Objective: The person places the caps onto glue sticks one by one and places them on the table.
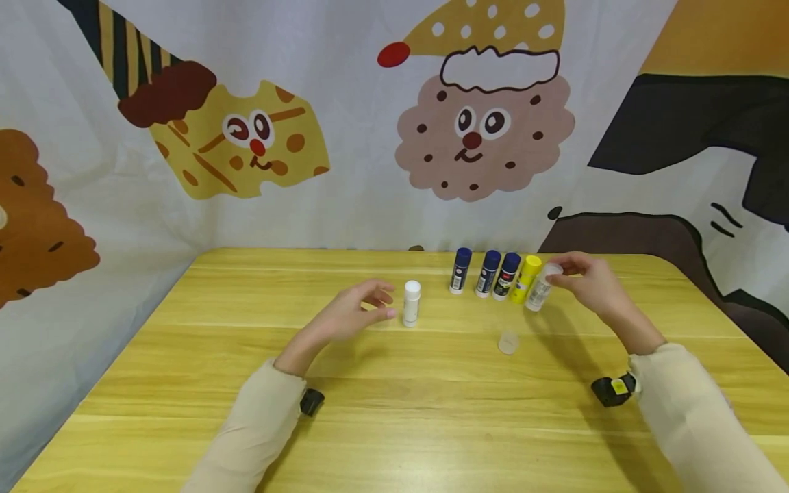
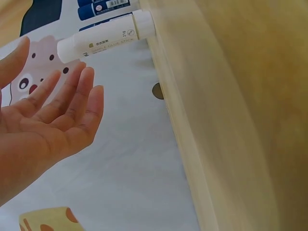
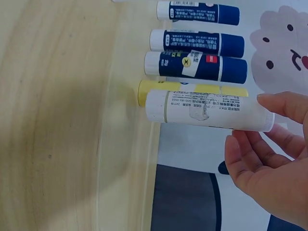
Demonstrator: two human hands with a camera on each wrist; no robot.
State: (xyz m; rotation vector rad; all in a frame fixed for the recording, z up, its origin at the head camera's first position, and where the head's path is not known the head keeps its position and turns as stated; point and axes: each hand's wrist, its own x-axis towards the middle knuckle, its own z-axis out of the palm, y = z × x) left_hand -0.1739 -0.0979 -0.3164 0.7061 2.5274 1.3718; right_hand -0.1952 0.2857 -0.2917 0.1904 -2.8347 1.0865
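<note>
A white glue stick (image 1: 411,305) stands upright on the table. My left hand (image 1: 354,311) is beside it with fingers loosely spread, holding nothing; in the left wrist view, the fingertips lie close to the glue stick's (image 2: 103,41) upper end. At the right end of a row, my right hand (image 1: 582,277) pinches a second white glue stick (image 1: 538,291) near its top. The right wrist view shows the thumb on one side of this glue stick (image 3: 207,109) and fingers at the other. A yellow glue stick (image 1: 526,279) stands right beside it.
Three blue-capped glue sticks, the nearest to the yellow one (image 1: 506,276), then a middle one (image 1: 487,273) and a left one (image 1: 459,271), stand along the back. A small translucent disc (image 1: 508,343) lies before the row on the wooden table (image 1: 419,424). Behind hangs a printed cloth (image 1: 364,157).
</note>
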